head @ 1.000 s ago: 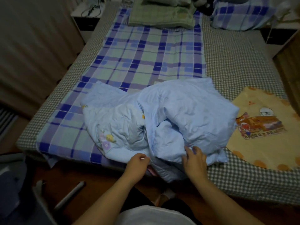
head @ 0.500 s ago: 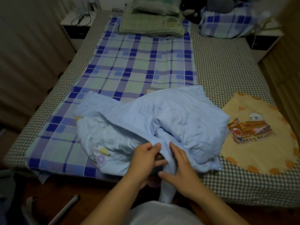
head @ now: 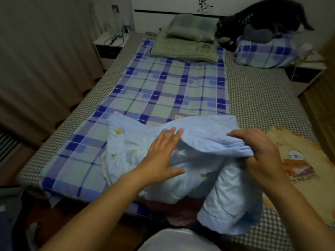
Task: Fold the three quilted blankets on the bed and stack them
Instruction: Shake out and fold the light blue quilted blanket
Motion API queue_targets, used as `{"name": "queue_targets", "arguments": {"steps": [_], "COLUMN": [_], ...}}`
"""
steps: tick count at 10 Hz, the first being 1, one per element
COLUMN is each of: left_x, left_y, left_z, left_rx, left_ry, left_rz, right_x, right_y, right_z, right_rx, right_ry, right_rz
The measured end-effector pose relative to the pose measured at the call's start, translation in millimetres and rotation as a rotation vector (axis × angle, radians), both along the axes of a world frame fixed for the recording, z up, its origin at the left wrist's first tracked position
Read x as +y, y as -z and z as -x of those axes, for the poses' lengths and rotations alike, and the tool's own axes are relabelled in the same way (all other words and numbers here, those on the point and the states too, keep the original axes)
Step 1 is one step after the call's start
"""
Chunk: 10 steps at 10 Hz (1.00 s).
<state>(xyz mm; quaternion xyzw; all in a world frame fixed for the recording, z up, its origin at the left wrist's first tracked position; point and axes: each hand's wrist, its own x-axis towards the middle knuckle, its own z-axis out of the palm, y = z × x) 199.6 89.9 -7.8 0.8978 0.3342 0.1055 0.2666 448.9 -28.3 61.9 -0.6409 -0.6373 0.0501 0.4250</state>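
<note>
A crumpled light-blue quilted blanket point(head: 204, 134) lies at the near edge of the bed, partly hanging over it. My right hand point(head: 261, 153) grips a bunched edge of this blanket and lifts it. My left hand point(head: 161, 156) lies flat with straight fingers on the blanket's inner side, under the raised edge. A blue-and-green plaid blanket point(head: 163, 87) is spread flat along the middle of the bed. A yellow blanket with a cartoon print point(head: 297, 160) lies at the right, beside the blue one.
The bed's checked sheet point(head: 257, 91) shows on the right side. Green pillows point(head: 188, 40) and a plaid pillow point(head: 264, 53) with dark things on it sit at the head. Nightstands point(head: 108, 46) flank the bed; a curtain point(head: 36, 51) hangs left.
Both hands rose from the near hem of the blue blanket. The right hand took a bunched edge and lifted it; the left hand opened flat and slid forward under that edge.
</note>
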Motion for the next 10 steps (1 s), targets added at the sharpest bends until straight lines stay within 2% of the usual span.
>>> {"name": "queue_targets", "arguments": {"steps": [1, 2, 3, 4, 5, 6, 7, 8, 9, 10], "left_x": [29, 44, 49, 58, 64, 57, 81, 184, 304, 326], "left_y": [1, 7, 23, 50, 81, 89, 72, -2, -205, -427], "left_z": [-23, -29, 0, 52, 99, 107, 96, 71, 33, 10], "left_rx": [0.075, 0.255, 0.57, 0.951, 1.282, 1.373, 1.341, 1.128, 0.489, -0.389], "left_ry": [0.143, 0.254, 0.321, 0.3, 0.235, 0.236, 0.214, -0.02, -0.452, -0.71], "left_rz": [-0.011, -0.039, 0.026, -0.035, -0.093, 0.063, 0.134, -0.069, -0.458, -0.806], "right_x": [-7, -19, -23, -35, -59, -77, -22, 100, 210, 239], "right_y": [-32, -42, -12, 38, 109, 162, 129, 42, -167, -401], "right_z": [3, -5, -44, -68, -46, -14, -10, -69, -122, -123], "right_rx": [0.031, 0.152, 0.191, -0.035, -0.46, -0.677, -1.085, -1.127, -0.624, -0.118], "right_ry": [-0.151, -0.072, 0.378, 0.527, 0.005, -0.242, -0.514, -0.435, 0.605, 1.037], "right_rz": [-0.001, 0.021, 0.006, 0.412, 1.117, 1.5, 1.374, 1.259, 0.662, -0.385]}}
